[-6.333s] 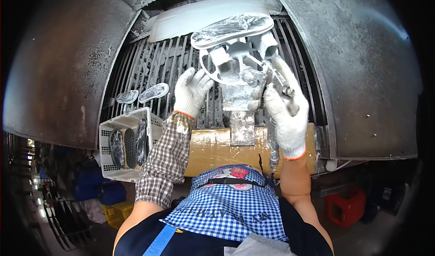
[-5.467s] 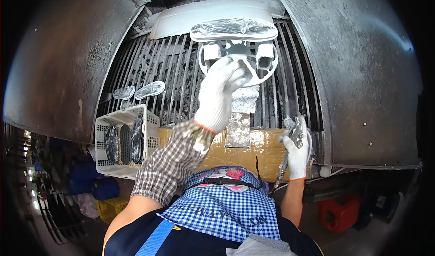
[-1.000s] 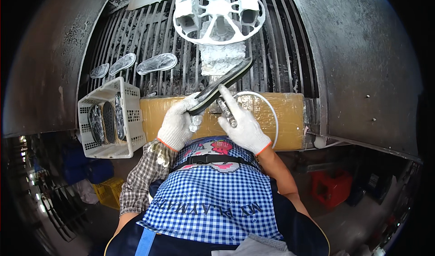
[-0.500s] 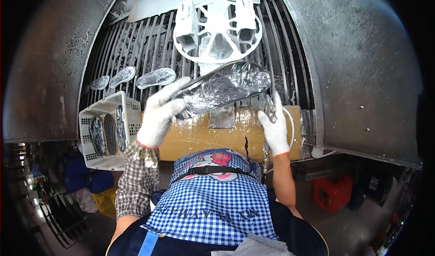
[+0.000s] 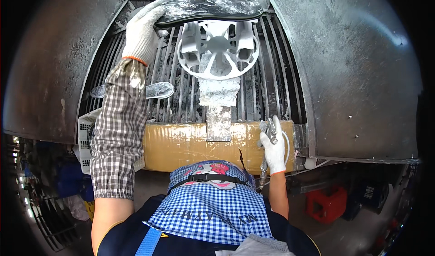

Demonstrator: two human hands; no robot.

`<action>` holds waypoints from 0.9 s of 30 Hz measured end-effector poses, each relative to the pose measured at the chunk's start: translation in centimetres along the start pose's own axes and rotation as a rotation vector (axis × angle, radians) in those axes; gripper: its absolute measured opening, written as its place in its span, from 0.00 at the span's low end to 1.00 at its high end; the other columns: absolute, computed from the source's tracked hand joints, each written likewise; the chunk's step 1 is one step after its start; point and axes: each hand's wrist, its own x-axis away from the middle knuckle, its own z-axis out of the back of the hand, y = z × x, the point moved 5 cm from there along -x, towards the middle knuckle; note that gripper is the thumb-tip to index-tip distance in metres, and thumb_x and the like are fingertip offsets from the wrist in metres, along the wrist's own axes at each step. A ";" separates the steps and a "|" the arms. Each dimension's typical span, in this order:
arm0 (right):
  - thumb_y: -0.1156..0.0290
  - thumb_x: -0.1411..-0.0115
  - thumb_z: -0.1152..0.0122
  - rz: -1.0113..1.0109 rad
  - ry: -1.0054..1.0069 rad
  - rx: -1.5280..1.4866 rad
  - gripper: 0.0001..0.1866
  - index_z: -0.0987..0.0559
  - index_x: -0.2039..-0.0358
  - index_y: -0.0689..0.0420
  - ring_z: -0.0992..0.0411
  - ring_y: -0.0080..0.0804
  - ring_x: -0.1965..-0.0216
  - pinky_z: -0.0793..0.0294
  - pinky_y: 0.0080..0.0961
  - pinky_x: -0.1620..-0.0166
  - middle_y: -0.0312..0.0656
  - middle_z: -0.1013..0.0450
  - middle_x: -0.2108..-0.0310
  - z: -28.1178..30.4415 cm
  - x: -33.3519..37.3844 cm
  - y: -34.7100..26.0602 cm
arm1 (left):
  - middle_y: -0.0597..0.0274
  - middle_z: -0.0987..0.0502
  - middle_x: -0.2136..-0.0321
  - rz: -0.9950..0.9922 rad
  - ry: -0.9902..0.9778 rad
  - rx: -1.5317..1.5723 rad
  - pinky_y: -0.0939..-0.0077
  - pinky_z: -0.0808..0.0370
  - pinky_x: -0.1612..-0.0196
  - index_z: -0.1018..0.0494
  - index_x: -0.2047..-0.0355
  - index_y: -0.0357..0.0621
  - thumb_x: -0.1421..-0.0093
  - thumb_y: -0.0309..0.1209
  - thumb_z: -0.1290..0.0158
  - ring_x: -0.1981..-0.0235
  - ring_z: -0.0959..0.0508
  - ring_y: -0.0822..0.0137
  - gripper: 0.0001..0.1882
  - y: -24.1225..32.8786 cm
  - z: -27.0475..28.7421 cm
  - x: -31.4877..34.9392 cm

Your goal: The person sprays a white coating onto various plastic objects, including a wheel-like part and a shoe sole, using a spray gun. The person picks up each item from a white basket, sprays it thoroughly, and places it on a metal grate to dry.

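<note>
A long, rounded dark piece wrapped in clear crinkled film (image 5: 210, 6) is at the far side of a white-coated wheel-shaped stand (image 5: 218, 47). My left hand (image 5: 141, 33), in a white knit glove, grips its left end, fingers over the film. Whether the piece rests on the stand's two upright blocks, I cannot tell. My right hand (image 5: 274, 151), also gloved, is closed around a small metal spray gun (image 5: 271, 131) with a hose, low at the right. The gun is over the near edge of the slatted grate (image 5: 267, 75), well apart from the wrapped piece.
Metal side walls (image 5: 358, 88) flank the grate. A taped brown cardboard block (image 5: 181, 143) runs along its front. Film-wrapped oval pieces (image 5: 159, 90) lie at left. My left sleeve partly covers them and a white plastic basket (image 5: 84, 143). A red container (image 5: 325, 205) is at lower right.
My left hand has carried the wrapped piece away from me to beyond the stand. My right hand has come off the piece's right end with the spray gun and moved nearer me.
</note>
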 end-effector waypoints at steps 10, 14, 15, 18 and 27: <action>0.71 0.34 0.38 -0.007 0.010 0.002 0.44 0.46 0.22 0.62 0.36 0.39 0.28 0.38 0.31 0.28 0.53 0.38 0.26 0.1 0.5 -0.5 | 0.55 0.14 0.57 0.016 -0.049 -0.031 0.81 0.25 0.78 0.18 0.47 0.35 0.34 0.25 0.39 0.66 0.16 0.71 0.16 -4.6 0.0 -3.0; 0.70 0.34 0.37 0.015 0.020 0.007 0.44 0.46 0.21 0.61 0.36 0.38 0.28 0.38 0.31 0.28 0.53 0.38 0.26 0.1 0.4 -0.2 | 0.55 0.14 0.57 0.133 -0.029 0.007 0.82 0.26 0.78 0.19 0.46 0.33 0.34 0.26 0.39 0.67 0.16 0.72 0.17 -5.0 -0.8 -2.4; 0.70 0.34 0.37 0.008 0.021 0.004 0.44 0.45 0.21 0.61 0.36 0.38 0.28 0.38 0.31 0.28 0.53 0.38 0.26 0.1 0.3 -0.3 | 0.55 0.14 0.57 0.137 -0.021 0.011 0.82 0.26 0.78 0.19 0.46 0.33 0.34 0.26 0.39 0.68 0.17 0.72 0.17 -5.3 -0.5 -2.5; 0.71 0.34 0.37 -0.006 0.020 -0.016 0.44 0.45 0.22 0.61 0.34 0.37 0.30 0.36 0.31 0.29 0.52 0.36 0.28 -0.2 0.3 -0.7 | 0.55 0.14 0.57 0.120 -0.031 -0.077 0.82 0.23 0.77 0.18 0.47 0.33 0.35 0.28 0.38 0.66 0.15 0.71 0.18 -5.8 0.3 -2.8; 0.72 0.35 0.37 -0.022 0.028 -0.002 0.43 0.44 0.22 0.60 0.28 0.30 0.37 0.30 0.25 0.36 0.47 0.28 0.35 -0.2 0.6 -1.5 | 0.59 0.14 0.63 0.127 -0.006 -0.252 0.86 0.30 0.79 0.18 0.48 0.33 0.34 0.30 0.38 0.76 0.22 0.78 0.17 -4.8 0.1 -2.3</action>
